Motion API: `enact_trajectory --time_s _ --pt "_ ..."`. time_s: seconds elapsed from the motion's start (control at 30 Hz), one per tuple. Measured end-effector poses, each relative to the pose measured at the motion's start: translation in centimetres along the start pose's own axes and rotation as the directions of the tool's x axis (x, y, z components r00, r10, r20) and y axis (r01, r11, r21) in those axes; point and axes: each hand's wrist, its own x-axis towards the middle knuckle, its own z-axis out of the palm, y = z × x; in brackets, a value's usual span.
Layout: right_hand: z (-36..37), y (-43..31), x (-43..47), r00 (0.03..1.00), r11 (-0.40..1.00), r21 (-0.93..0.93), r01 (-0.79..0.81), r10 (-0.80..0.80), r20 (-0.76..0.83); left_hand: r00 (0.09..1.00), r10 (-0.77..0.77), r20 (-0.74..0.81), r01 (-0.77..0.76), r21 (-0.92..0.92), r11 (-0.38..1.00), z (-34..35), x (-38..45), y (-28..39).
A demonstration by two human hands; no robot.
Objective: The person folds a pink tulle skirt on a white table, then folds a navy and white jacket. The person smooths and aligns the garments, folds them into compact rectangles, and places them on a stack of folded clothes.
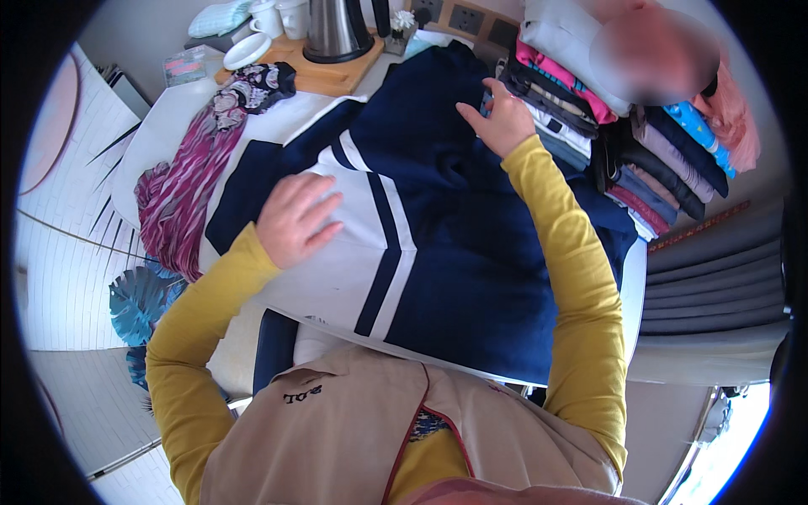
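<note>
A navy garment [473,265] with a white panel and white stripes lies spread over the table in front of me. My left hand [297,221] is over its white panel [315,278], fingers apart and holding nothing; whether the fingertips touch the cloth I cannot tell. Near the far right part of the garment, my right hand [502,120] has its thumb and forefinger spread, with no cloth between them. A few folds show in the navy fabric below that hand.
Folded clothes [562,95] rise in stacks at the back right. A crumpled magenta scarf [189,189] lies along the left side of the white table [164,120]. Behind are a wooden board [322,79], a steel electric kettle [338,31], white mugs [266,19] and wall sockets [466,19].
</note>
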Motion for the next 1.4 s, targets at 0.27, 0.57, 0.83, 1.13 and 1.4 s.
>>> enact_trajectory --time_s 0.27,0.57,0.83,1.13,1.4 --pt "4.2 0.7 6.2 0.984 0.777 0.606 -0.170 0.170 0.058 0.982 0.058 0.182 -0.031 -0.150 0.988 1.7 -0.6 0.8" --pt "-2.8 -0.1 6.2 0.968 -0.024 1.000 0.010 0.250 -0.004 0.937 -0.052 0.346 0.064 -0.022 0.998 2.4 0.3 0.7" --pt "-2.8 -1.8 4.5 0.973 0.116 0.990 -0.077 0.228 0.049 0.907 -0.042 0.418 0.098 -0.113 0.989 2.2 3.5 1.7" --pt "-6.2 -5.5 1.8 0.976 0.397 0.900 0.178 0.043 -0.213 0.857 -0.057 0.512 0.133 -0.113 0.985 7.8 6.3 3.7" --pt "-9.2 -10.1 -8.4 0.795 0.462 0.728 0.506 -0.577 -0.187 0.911 -0.087 0.403 0.153 -0.134 0.979 7.7 3.9 2.3"
